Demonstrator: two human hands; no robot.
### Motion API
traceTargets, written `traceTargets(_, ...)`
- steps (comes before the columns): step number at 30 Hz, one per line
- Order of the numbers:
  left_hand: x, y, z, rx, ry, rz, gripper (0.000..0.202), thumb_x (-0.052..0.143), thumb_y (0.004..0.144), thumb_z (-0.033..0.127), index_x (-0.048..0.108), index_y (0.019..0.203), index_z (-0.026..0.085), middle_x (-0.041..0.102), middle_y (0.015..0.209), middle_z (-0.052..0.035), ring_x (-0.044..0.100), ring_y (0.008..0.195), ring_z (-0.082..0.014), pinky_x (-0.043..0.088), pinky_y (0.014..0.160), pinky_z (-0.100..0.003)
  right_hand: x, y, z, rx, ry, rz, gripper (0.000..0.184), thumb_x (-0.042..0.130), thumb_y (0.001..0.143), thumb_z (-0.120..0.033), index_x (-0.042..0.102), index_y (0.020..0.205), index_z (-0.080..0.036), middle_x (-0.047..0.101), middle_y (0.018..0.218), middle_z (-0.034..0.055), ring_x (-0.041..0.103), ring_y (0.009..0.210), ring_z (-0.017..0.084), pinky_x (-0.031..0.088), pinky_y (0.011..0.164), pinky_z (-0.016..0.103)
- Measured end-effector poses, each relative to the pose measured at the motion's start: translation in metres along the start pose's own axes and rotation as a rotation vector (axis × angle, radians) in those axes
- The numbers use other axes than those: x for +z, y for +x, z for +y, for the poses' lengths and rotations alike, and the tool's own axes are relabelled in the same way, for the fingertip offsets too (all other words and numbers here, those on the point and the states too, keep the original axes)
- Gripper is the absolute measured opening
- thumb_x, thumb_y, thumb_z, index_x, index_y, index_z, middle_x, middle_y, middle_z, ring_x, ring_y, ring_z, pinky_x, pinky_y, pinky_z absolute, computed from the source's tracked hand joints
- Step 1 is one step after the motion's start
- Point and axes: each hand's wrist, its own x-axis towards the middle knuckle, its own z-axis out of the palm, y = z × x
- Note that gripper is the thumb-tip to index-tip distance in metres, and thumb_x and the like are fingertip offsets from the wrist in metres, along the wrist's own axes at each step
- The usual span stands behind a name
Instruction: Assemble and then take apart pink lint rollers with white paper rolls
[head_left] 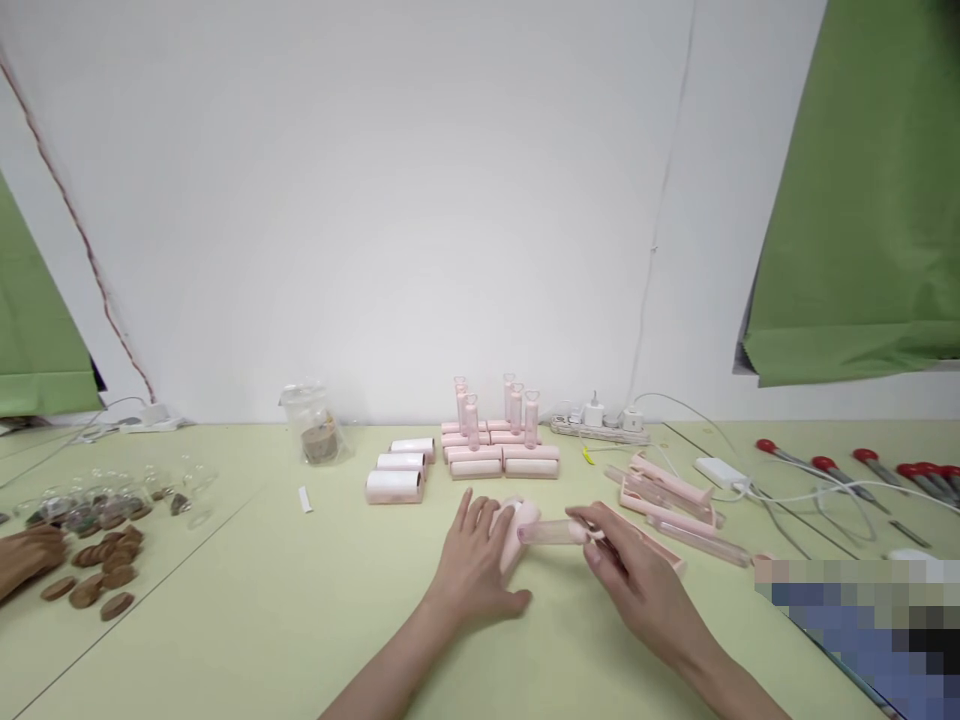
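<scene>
On the table (300, 620), the left hand (476, 550) clasps a pale-pink roller (523, 520), the right hand (630, 565) a clear, pink-tipped handle (551, 533).

Power strip (600, 431), perhaps wooden discs (88, 588).

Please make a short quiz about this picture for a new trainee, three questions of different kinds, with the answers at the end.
1. What does the right hand hold?
2. True or false: the three white rolls lie to the left of the pink rollers that carry upright tubes.
3. Where is the clear plastic bag? A) On the power strip B) Near the wall C) Under the pink rollers

Key: 1. A clear tube, by one end. 2. True. 3. B.
</scene>
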Motion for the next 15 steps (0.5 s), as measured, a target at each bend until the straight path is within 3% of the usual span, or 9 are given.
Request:
traceTargets(2,0.002,0.01,0.006,0.046,-0.103,0.033,0.084,0.065,0.05,0.052,0.037,0.12,0.017,0.047,0.118,-0.0091,0.035,0.113,-0.0295,0.019,0.102,-0.048,0.006,-0.001,0.0,-0.033,-0.076,-0.001,0.024,0.038,0.085,-0.043,0.051,0.094,-0.024,0.06,0.077,0.0009,0.053,0.053,0.013,0.04,0.049,0.023)
traceTargets(3,0.004,0.015,0.009,0.055,-0.139,0.016,0.076,0.065,0.052,0.052,0.042,0.116,0.018,0.05,0.116,-0.0073,0.038,0.111,-0.0275,0.02,0.102,-0.046,0.009,-0.002,0.0,-0.047,-0.112,0.006,0.024,0.039,0.085,-0.044,0.051,0.089,-0.024,0.06,0.072,-0.0004,0.052,0.05,0.012,0.039,0.047,0.022)
traceTargets(6,0.012,0.028,0.017,0.045,-0.161,-0.107,0.026,0.058,0.067,0.039,0.055,0.085,0.02,0.061,0.087,-0.0019,0.048,0.097,-0.0209,0.035,0.091,-0.035,0.017,-0.001,0.007,-0.097,-0.218,0.063,0.03,0.034,0.086,-0.047,0.051,0.082,-0.023,0.059,0.062,-0.0021,0.053,0.045,0.012,0.033,0.04,0.02)
traceTargets(9,0.018,0.03,0.018,0.023,-0.123,-0.146,0.008,0.052,0.074,0.025,0.054,0.073,0.017,0.061,0.073,-0.0033,0.049,0.092,-0.0222,0.038,0.085,-0.036,0.023,0.0,0.017,-0.166,-0.375,0.115,0.046,0.025,0.088,-0.052,0.048,0.062,-0.021,0.055,0.05,-0.0016,0.05,0.038,0.012,0.025,0.036,0.022)
traceTargets(12,0.018,0.023,0.014,0.031,-0.101,-0.14,0.007,0.048,0.075,0.017,0.054,0.073,0.016,0.061,0.075,-0.0066,0.047,0.092,-0.025,0.034,0.087,-0.043,0.024,0.001,0.024,-0.24,-0.467,0.025,0.055,0.018,0.09,-0.051,0.041,0.051,-0.02,0.049,0.04,-0.0018,0.047,0.033,0.012,0.02,0.037,0.024)
traceTargets(15,0.017,0.017,0.008,0.087,-0.119,-0.163,0.008,0.046,0.075,0.016,0.054,0.072,0.016,0.06,0.075,-0.0066,0.046,0.092,-0.0245,0.033,0.087,-0.042,0.021,0.0,0.022,-0.335,-0.496,-0.101,0.059,0.01,0.091,-0.048,0.047,0.055,-0.019,0.054,0.046,0.0014,0.05,0.038,0.013,0.019,0.04,0.025)
